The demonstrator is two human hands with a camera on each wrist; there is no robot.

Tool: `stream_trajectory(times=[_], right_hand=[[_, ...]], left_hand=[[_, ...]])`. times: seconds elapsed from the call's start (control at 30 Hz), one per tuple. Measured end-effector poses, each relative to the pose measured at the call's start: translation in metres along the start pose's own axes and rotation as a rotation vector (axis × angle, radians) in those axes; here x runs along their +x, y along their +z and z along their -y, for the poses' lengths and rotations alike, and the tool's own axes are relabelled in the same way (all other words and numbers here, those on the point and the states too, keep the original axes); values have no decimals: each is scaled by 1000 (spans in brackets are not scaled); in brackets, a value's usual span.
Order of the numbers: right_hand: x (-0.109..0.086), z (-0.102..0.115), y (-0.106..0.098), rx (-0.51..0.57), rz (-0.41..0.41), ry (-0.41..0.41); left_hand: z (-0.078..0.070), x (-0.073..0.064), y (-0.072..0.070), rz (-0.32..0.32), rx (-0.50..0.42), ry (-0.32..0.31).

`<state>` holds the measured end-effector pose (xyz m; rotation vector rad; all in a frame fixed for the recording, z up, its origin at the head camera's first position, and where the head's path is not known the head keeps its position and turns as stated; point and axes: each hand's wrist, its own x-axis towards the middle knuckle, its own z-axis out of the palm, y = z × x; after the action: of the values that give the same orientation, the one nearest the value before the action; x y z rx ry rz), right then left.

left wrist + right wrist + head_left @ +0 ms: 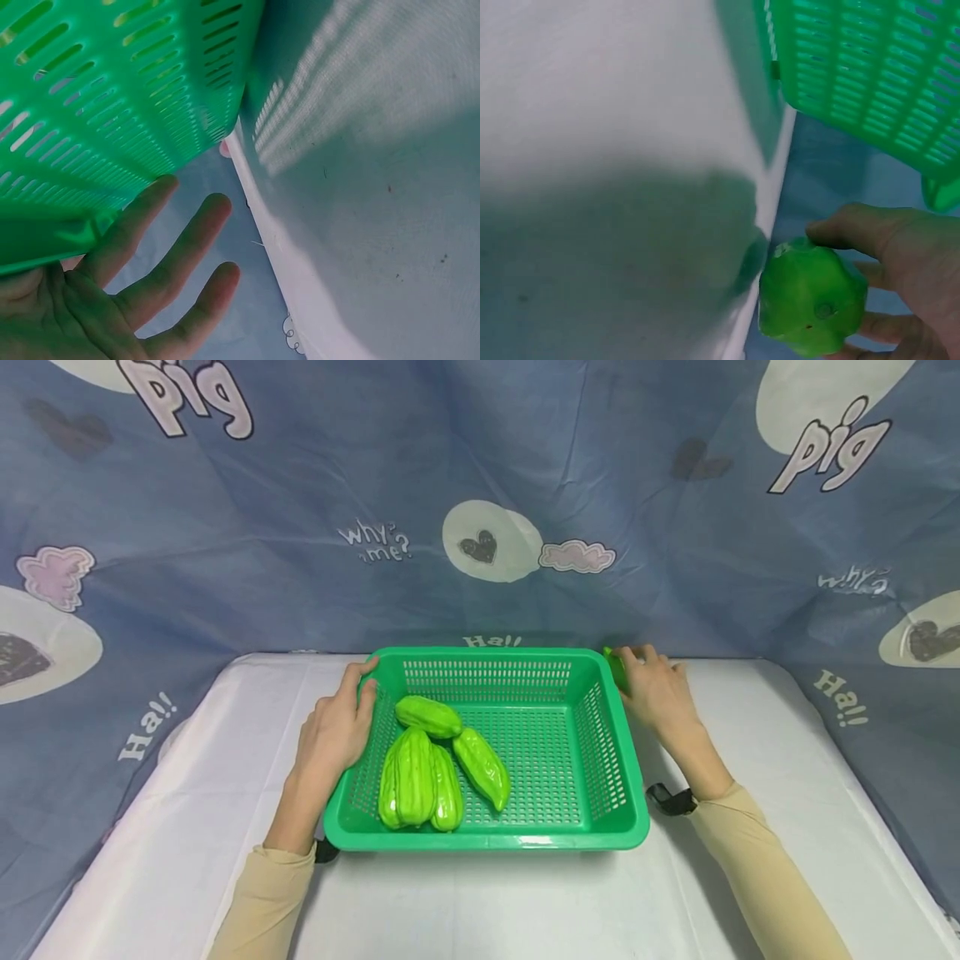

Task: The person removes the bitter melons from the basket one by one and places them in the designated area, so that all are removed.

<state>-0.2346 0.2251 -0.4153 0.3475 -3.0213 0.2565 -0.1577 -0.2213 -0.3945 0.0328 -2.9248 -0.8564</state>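
A green plastic basket (487, 841) stands on the white table, with several light-green ribbed bitter melons (415, 777) in its left half. My left hand (335, 727) holds the basket's left rim near the far corner. In the left wrist view, its other fingers (176, 262) spread out along the outside of the slotted wall. My right hand (660, 689) is just outside the far right corner and grips another bitter melon (814, 300) between thumb and fingers. In the head view, that melon partly hides behind the hand and the basket's rim.
White cloth (495, 906) covers the table, which ends just behind the basket. A blue printed curtain (480, 593) hangs along the far edge and both sides. Inside the basket, its right half shows bare slotted floor (543, 768).
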Motion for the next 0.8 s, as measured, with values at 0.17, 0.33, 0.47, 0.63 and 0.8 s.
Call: stream_trajectory(times=[0.17, 0.33, 0.47, 0.63, 0.8], right_hand=[[-2, -3, 5, -15, 23, 20], [-3, -7, 8, -21, 6, 31], [-2, -7, 11, 0, -13, 36], [0, -5, 13, 17, -4, 47], [1, -3, 16, 13, 9, 44]], left_hand=[[-1, 1, 1, 9, 0, -1], [-1, 1, 1, 10, 5, -9], [0, 1, 0, 7, 8, -10], [0, 2, 2, 8, 12, -6], [0, 1, 1, 7, 15, -6]])
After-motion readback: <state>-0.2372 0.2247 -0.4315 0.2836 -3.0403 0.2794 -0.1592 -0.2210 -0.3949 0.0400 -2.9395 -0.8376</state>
